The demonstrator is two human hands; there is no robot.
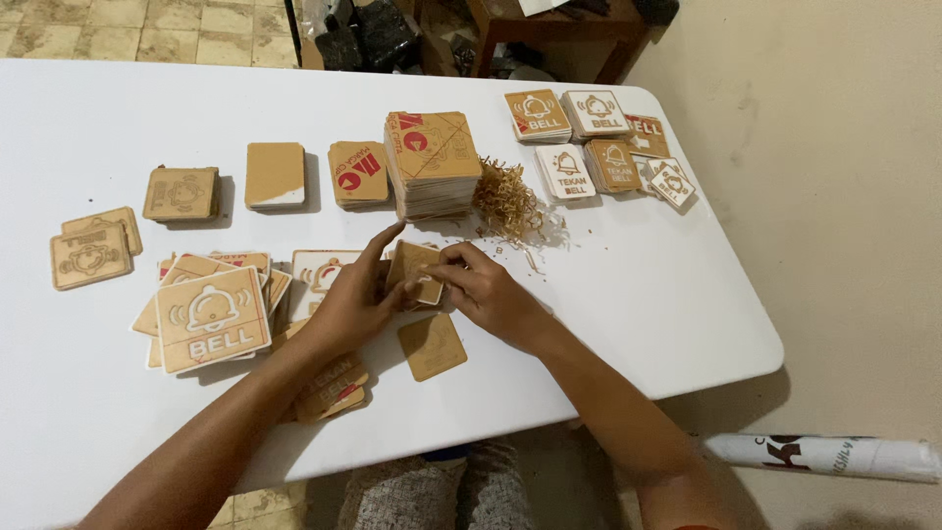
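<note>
Small square brown plaque [414,272] held just above the white counter [608,294], clamped between fingers of left hand [358,299] and right hand [491,294], both sets closed on its edges. Just beside, nearer the body, a loose brown square [432,346]; behind, a tall stack of plaques [433,162] beside curled shavings [510,204]. Left, a bell-marked sign [212,318].
</note>
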